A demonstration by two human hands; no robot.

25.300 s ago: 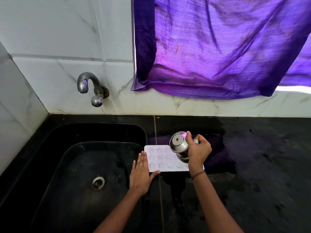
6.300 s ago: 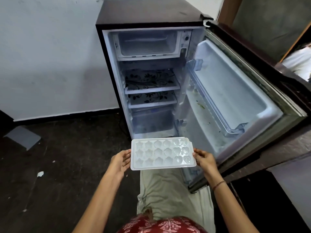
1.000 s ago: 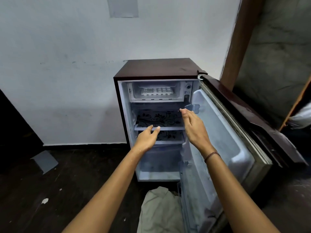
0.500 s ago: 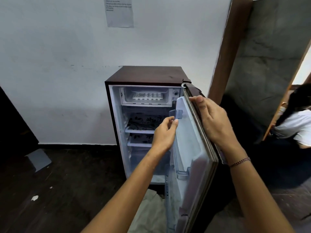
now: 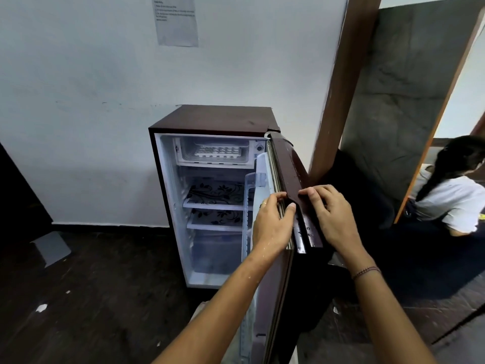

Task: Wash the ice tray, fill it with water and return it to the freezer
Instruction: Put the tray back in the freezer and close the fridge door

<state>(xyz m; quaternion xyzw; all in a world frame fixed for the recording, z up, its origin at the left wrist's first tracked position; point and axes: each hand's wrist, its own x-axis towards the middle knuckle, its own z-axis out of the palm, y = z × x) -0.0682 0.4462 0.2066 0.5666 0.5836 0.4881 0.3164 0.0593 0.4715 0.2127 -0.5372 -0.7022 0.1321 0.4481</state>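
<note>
The white ice tray lies flat inside the freezer compartment at the top of the small brown fridge. The fridge door stands partly open, edge-on to me. My left hand grips the door's top edge from the inner side, thumb over the rim. My right hand rests on the door's outer face, fingers curled onto the top edge. Neither hand touches the tray.
Patterned shelves and a clear drawer sit below the freezer. A wooden door frame rises right of the fridge. A person sits on the floor at far right. A grey sheet lies on the dark floor at left.
The door has swung further toward the fridge. My left hand moved from the inner door shelf up onto the door's top edge; my right hand slid along the outer face.
</note>
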